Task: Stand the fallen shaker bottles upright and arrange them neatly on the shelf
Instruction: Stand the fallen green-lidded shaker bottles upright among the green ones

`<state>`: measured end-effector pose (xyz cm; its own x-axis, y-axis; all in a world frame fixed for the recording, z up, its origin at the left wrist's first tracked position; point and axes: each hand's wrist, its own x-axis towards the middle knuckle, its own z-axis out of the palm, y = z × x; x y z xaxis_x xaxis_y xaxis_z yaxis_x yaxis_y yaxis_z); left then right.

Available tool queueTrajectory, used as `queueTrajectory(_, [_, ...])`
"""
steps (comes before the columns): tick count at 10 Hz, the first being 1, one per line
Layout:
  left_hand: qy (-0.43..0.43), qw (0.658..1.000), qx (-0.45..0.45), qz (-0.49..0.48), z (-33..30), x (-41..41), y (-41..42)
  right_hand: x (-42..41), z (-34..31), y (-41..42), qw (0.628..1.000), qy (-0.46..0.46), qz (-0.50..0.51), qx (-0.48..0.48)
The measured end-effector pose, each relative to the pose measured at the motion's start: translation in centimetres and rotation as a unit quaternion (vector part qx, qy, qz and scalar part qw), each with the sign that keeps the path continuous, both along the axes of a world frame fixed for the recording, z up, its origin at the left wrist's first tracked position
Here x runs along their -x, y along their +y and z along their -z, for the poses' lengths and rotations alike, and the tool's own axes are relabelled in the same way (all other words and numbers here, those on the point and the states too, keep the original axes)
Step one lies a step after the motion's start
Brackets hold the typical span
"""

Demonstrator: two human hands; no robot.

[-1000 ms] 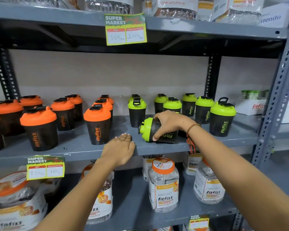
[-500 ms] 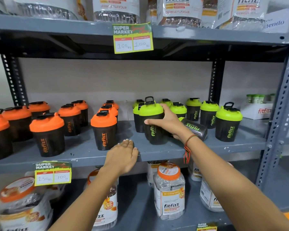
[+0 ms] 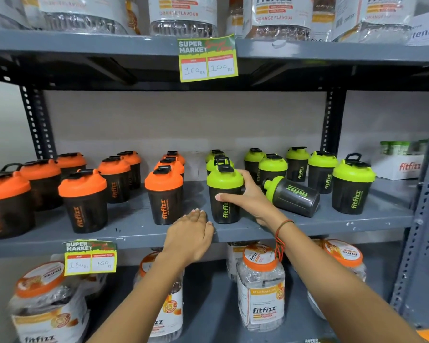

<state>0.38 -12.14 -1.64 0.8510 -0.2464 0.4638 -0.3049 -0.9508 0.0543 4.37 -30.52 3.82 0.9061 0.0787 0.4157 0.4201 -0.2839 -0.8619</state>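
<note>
Gripping an upright green-lidded shaker (image 3: 224, 194), the right hand (image 3: 248, 196) hides part of it.

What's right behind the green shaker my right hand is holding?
Behind the held shaker, two more green-lidded shakers stand in a row; only their lids show, their bodies are covered. The right hand grips it.

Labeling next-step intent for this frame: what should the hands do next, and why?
Probably let go of the upright green-lid shaker and move the right hand to the fallen green-lid shaker just to its right. The held one already stands on the shelf, in line with the front orange-lid shaker, while the other lies on its side. The left hand rests flat on the shelf edge.
</note>
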Motion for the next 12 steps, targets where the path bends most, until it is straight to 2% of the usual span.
queueTrajectory(3, [-0.011,1.0,-0.001,0.001,0.0,0.0,0.3,0.5,-0.7,-1.6,0.998,0.026,-0.043,0.038])
queueTrajectory(4, [-0.013,1.0,-0.004,0.0,0.0,0.0,0.3,1.3,-2.1,-3.6,0.997,0.025,-0.032,0.059])
queueTrajectory(5, [-0.015,1.0,-0.009,0.002,0.0,0.1,0.3,1.9,-3.8,-6.2,0.994,-0.004,0.02,0.109])
queueTrajectory(6, [-0.016,1.0,-0.009,0.002,0.0,0.2,0.1,2.0,-5.1,-8.7,0.95,-0.034,0.138,0.277])
queueTrajectory(7, [-0.018,1.0,-0.01,0.003,0.0,0.2,0.0,1.7,-5.7,-10.7,0.883,0.031,0.198,0.425])
queueTrajectory(8, [-0.017,1.0,-0.01,0.0,0.1,0.2,0.0,1.4,-5.7,-11.9,0.836,0.118,0.202,0.496])
queueTrajectory(9, [-0.009,1.0,-0.012,0.001,0.2,0.0,-0.1,1.1,-5.5,-12.7,0.821,0.14,0.201,0.515])
queueTrajectory(10, [-0.008,1.0,-0.011,-0.002,0.2,-0.1,0.0,1.1,-5.3,-12.8,0.823,0.134,0.209,0.511])
queueTrajectory(12, [-0.01,1.0,-0.011,-0.003,0.2,0.0,0.0,1.3,-5.0,-13.0,0.856,0.111,0.213,0.458])
